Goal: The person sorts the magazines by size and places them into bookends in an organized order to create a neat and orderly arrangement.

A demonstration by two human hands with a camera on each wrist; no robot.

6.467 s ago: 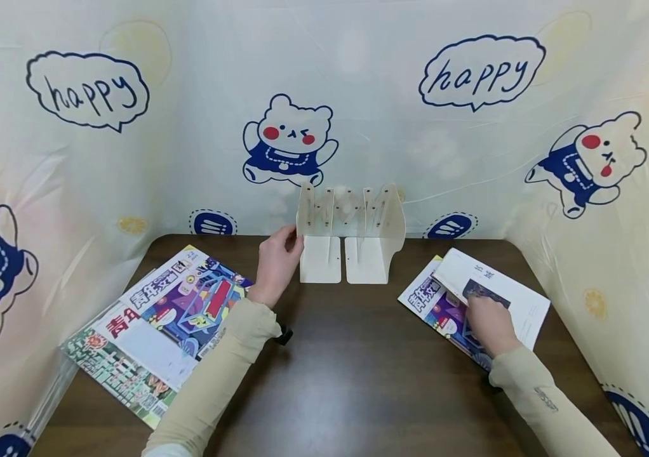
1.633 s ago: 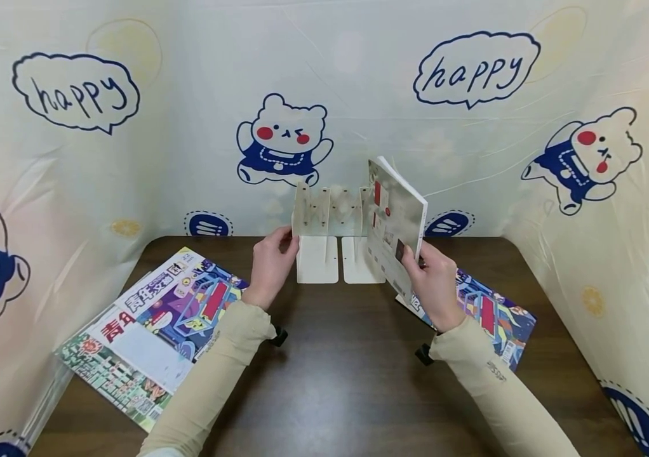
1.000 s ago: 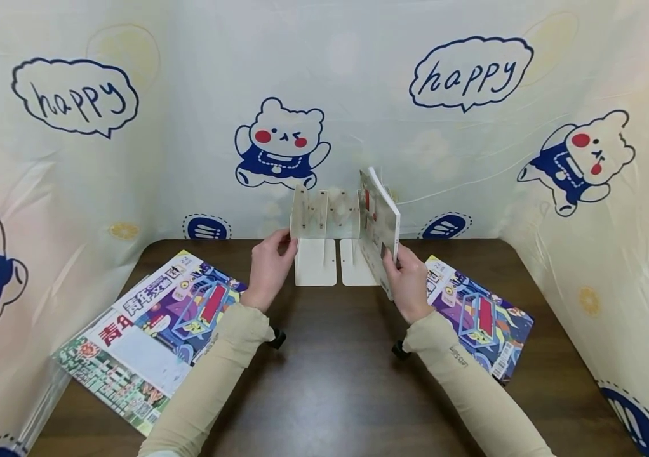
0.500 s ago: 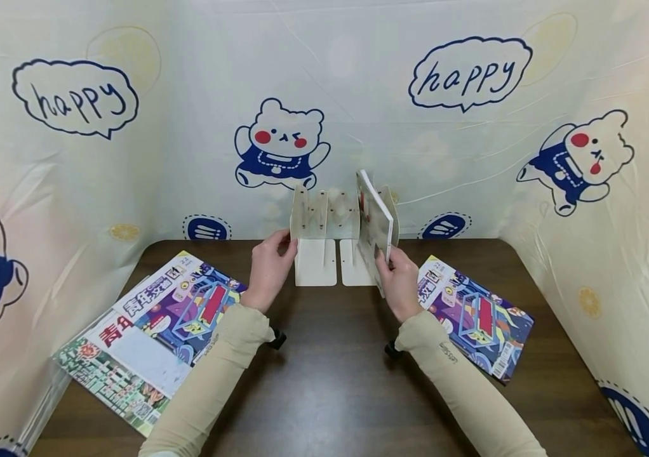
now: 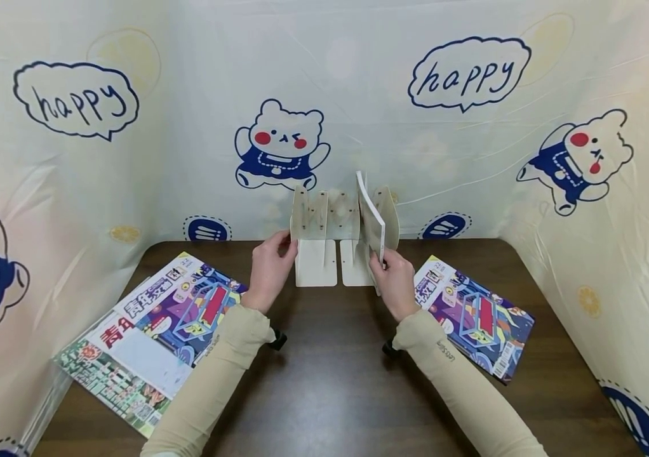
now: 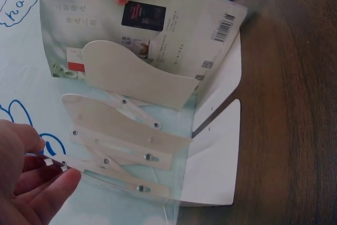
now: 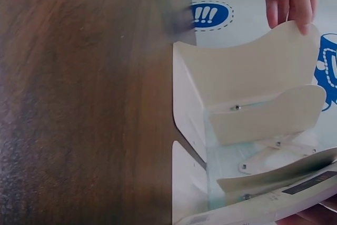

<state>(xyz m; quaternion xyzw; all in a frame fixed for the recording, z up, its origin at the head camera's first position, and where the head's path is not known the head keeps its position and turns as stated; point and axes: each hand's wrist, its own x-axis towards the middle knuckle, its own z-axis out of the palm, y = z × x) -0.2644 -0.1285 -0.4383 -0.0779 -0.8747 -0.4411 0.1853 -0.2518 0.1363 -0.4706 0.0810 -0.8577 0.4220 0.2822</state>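
Observation:
A white adjustable book rack (image 5: 315,265) with upright dividers stands at the back of the table. My left hand (image 5: 270,266) pinches the edge of its left end panel between thumb and fingers. In my right hand (image 5: 395,284), a thin pale-covered book (image 5: 371,206) is held upright, edge toward me. It is in the rack's right section, between a divider and the right end panel (image 5: 388,216). The left wrist view shows the book's back cover (image 6: 205,19) behind a curved divider (image 6: 131,75), with my right fingertips gripping its outer edge.
Several overlapping magazines (image 5: 147,346) lie at the left of the table, partly under my left forearm. A colourful magazine (image 5: 475,320) lies at the right. A patterned curtain (image 5: 370,82) hangs close behind and on both sides.
My right hand has lifted the book off the right-hand magazine, stood it upright and brought it left into the rack's right section. My left hand has stayed at the left end panel.

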